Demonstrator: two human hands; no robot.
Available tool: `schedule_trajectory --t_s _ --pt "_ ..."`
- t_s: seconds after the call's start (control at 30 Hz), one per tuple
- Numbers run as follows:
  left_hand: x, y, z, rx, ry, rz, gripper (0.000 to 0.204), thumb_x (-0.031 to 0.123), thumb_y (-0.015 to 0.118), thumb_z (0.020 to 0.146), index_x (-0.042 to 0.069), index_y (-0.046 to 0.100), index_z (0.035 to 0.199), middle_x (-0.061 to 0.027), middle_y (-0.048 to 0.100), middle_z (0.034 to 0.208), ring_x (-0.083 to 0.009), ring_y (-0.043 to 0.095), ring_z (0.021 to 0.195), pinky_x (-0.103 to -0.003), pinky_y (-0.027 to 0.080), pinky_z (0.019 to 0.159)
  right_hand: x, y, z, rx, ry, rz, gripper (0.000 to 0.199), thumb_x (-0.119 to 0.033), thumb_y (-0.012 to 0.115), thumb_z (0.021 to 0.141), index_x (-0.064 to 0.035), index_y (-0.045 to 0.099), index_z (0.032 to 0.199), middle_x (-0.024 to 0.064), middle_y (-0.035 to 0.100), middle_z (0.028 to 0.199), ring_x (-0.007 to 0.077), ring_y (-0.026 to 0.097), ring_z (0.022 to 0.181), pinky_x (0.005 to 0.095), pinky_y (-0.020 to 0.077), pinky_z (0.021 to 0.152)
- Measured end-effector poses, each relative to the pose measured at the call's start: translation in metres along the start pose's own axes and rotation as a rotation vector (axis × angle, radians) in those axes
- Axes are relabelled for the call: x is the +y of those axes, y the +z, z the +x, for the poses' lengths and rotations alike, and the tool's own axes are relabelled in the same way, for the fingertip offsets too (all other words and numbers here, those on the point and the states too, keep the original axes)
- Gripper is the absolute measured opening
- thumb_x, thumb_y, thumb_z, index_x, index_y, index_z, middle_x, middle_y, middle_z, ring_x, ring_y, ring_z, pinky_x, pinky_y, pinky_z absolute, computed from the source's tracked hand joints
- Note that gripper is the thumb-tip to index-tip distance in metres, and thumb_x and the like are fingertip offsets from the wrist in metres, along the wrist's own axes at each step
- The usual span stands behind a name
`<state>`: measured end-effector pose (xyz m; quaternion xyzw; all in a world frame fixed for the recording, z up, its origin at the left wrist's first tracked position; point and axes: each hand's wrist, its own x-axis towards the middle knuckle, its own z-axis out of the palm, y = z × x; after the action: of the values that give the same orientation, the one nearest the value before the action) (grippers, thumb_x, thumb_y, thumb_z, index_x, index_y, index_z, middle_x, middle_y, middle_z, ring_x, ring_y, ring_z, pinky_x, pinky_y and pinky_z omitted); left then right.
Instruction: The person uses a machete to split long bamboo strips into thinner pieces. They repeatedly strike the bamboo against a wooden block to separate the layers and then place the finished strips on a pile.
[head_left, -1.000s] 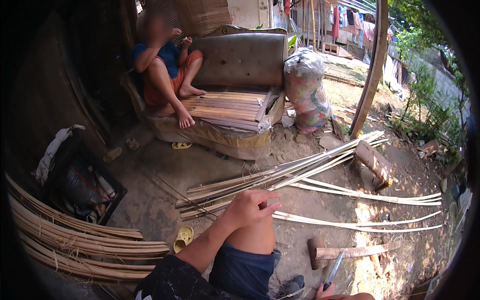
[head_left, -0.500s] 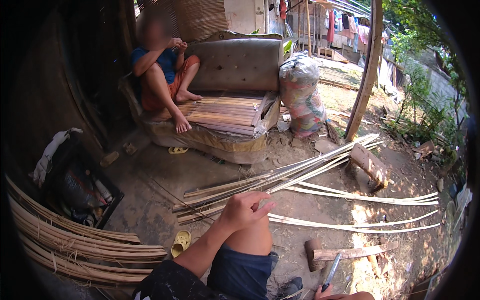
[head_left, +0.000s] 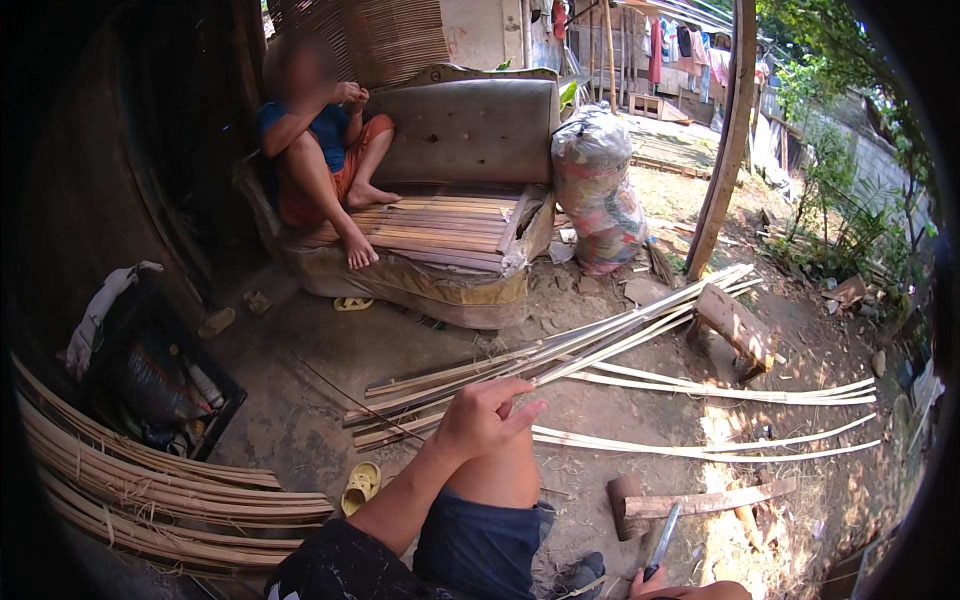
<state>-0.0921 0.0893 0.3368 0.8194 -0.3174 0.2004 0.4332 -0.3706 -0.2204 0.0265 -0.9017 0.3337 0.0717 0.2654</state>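
Observation:
Resting on my raised left knee is my left hand [head_left: 488,415], its forefinger and thumb stretched forward with a gap between them and nothing seen in it. My right hand [head_left: 648,584], at the lower edge and partly cut off, grips the dark handle of a knife [head_left: 664,537]. The blade points up and away, just in front of a short wooden log [head_left: 628,507] and a split length of wood [head_left: 708,503] that lies against it. Beyond my left hand, long pale bamboo strips [head_left: 590,340] are spread on the ground.
Bundled bamboo strips [head_left: 200,495] lie at the left, below a black crate [head_left: 215,405]. Another person [head_left: 330,150] sits on a worn sofa [head_left: 460,130] beside a stuffed sack [head_left: 600,190]. A low wooden stool [head_left: 735,325] stands near a post [head_left: 725,150]. A yellow clog [head_left: 361,487] lies near my left arm.
The view has shifted very slightly. Both my hands keep nearly the same pose, and the knife stays in my right hand.

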Motion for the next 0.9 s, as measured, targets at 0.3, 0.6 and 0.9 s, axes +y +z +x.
schedule_trajectory --t_s 0.3,0.6,0.9 --pt "-0.004 0.005 -0.003 0.062 -0.012 -0.053 0.021 0.016 0.081 0.081 0.001 0.072 0.094 -0.0064 0.066 0.069 -0.0114 0.060 0.055 -0.027 0.048 0.052 -0.002 0.001 0.003 0.007 -0.004 0.009 0.061 -0.043 0.056 0.093 0.0029 0.051 0.133 0.0292 0.056 0.128 0.0431 0.053 0.120 0.0486 0.0438 0.099" --pt "-0.007 0.004 -0.005 0.087 0.014 -0.088 0.017 0.015 0.078 0.084 0.001 0.072 0.090 -0.0077 0.070 0.074 -0.0107 0.063 0.057 -0.025 0.049 0.053 -0.004 0.004 0.008 0.014 -0.007 0.019 0.060 -0.042 0.057 0.092 0.0027 0.051 0.132 0.0290 0.056 0.126 0.0433 0.053 0.119 0.0487 0.0439 0.099" --pt "-0.006 0.000 -0.004 0.049 -0.019 -0.100 0.014 0.014 0.075 0.087 0.000 0.072 0.090 -0.0089 0.071 0.078 -0.0120 0.065 0.062 -0.026 0.052 0.057 -0.012 0.003 0.018 0.031 -0.011 0.012 0.059 -0.041 0.058 0.092 0.0026 0.051 0.131 0.0288 0.056 0.125 0.0434 0.054 0.118 0.0489 0.0441 0.098"
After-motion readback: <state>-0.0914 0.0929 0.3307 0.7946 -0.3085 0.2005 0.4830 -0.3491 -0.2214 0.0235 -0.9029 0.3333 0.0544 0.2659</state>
